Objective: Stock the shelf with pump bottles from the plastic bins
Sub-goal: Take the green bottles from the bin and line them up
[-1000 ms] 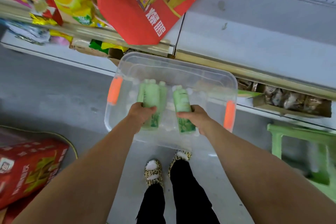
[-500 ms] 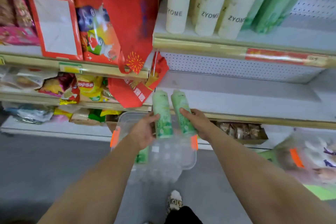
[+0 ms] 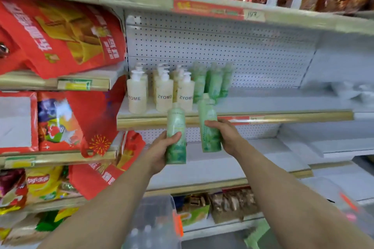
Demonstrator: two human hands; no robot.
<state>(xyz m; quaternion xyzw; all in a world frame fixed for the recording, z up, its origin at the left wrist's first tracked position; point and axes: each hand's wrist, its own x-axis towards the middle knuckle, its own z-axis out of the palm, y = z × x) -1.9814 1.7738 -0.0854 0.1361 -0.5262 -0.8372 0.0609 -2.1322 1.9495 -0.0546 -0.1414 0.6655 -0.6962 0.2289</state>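
Gripping a green bottle apiece, the two hands are held up before the middle shelf (image 3: 283, 115). The left hand (image 3: 159, 151) is wrapped round the lower half of the first green bottle (image 3: 176, 127), with the thumb across its front. This bottle stands nearly upright, its cap level with the shelf's gold front edge. The right hand (image 3: 227, 135) clasps the second green bottle (image 3: 208, 119) from the right side, fingers curled over its middle. This bottle leans slightly left and sits a little higher, its top overlapping the shelf board. The two bottles are near each other but apart.

On the shelf behind them stand cream pump bottles (image 3: 137, 97) marked ZYOME. Just to their right, the shelved green bottles (image 3: 214, 81) stand against the pegboard back panel (image 3: 242, 50). Low between the forearms sits a clear plastic bin (image 3: 155, 218) with an orange latch (image 3: 178, 224); its contents are too blurred to tell. Red gift bags (image 3: 60, 34) fill the shelves at left.
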